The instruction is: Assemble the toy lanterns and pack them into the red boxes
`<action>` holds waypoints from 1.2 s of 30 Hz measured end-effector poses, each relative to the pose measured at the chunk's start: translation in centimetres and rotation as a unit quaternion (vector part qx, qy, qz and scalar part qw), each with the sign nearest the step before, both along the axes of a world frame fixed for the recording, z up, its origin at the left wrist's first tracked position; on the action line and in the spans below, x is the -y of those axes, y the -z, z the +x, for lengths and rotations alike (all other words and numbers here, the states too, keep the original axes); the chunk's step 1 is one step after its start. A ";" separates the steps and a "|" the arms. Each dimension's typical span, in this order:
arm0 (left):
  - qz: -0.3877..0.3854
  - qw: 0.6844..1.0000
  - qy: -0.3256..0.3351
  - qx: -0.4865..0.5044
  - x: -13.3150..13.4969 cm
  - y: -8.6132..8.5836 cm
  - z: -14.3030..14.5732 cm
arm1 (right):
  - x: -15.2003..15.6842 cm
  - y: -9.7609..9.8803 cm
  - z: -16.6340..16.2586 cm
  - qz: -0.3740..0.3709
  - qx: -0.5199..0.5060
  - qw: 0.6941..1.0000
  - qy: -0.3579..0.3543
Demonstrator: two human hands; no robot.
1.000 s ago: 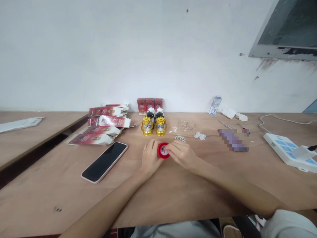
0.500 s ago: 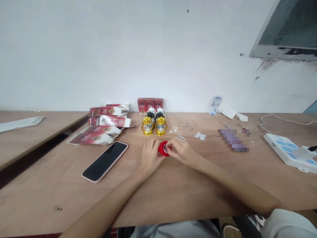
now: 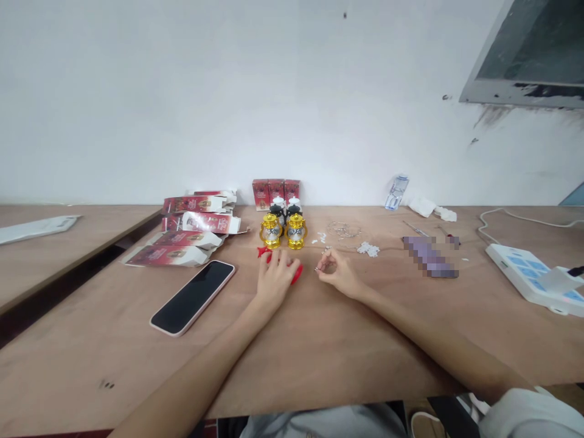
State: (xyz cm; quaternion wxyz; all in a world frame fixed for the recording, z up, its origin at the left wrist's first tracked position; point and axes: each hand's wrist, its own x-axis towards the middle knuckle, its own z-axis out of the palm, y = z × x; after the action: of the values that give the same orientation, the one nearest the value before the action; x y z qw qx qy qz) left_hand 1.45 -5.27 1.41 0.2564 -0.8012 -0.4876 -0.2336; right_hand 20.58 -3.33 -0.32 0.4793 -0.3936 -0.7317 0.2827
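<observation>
My left hand (image 3: 272, 285) curls over a small red lantern (image 3: 297, 274) lying on its side on the table. The fingers cover its middle; its red ends show on both sides. To the right, my right hand (image 3: 342, 277) pinches thumb and forefinger together. A tiny shiny bit shows at the tips, too small to name. Just beyond the hands stand two gold lanterns (image 3: 295, 234), with black and white lanterns (image 3: 293, 202) behind them. Several white tabs (image 3: 367, 249) and thin wire pieces (image 3: 344, 230) lie beyond my right hand.
Flattened red boxes (image 3: 182, 238) and a phone (image 3: 194, 298) lie left. Three upright red boxes (image 3: 276, 190) stand against the wall. On the right are a blurred purple object (image 3: 429, 257), a screwdriver-like tool (image 3: 415, 229), crumpled tissue (image 3: 422, 207) and a power strip (image 3: 531, 280).
The red lantern has turned from end-on to lying sideways under my left hand, which shifted slightly left. My right hand has come away from its end and moved right, fingertips pinched.
</observation>
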 end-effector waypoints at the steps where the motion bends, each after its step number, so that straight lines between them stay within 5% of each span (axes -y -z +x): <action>1: 0.016 1.000 0.006 -0.012 0.0 0.1 0.1 | -0.1 0.3 0.1 -0.003 -0.002 1.000 0.000; 16: 0.019 0.995 0.086 -0.037 -0.5 0.6 -0.1 | -0.3 1.4 0.3 0.029 0.019 0.999 0.021; 26: -0.013 0.999 0.043 0.012 -0.1 0.2 0.0 | 0.1 0.9 0.2 0.055 0.011 0.998 0.037; 36: -0.045 0.994 0.060 0.075 0.8 0.4 0.5 | 2.1 0.2 -0.5 0.148 -0.113 0.979 0.078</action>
State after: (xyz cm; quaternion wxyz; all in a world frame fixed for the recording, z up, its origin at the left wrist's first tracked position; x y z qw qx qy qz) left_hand 1.91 -6.02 0.98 0.1685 -0.8196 -0.4667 -0.2864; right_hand 20.04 -5.47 -0.47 0.6326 -0.3398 -0.6734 0.1757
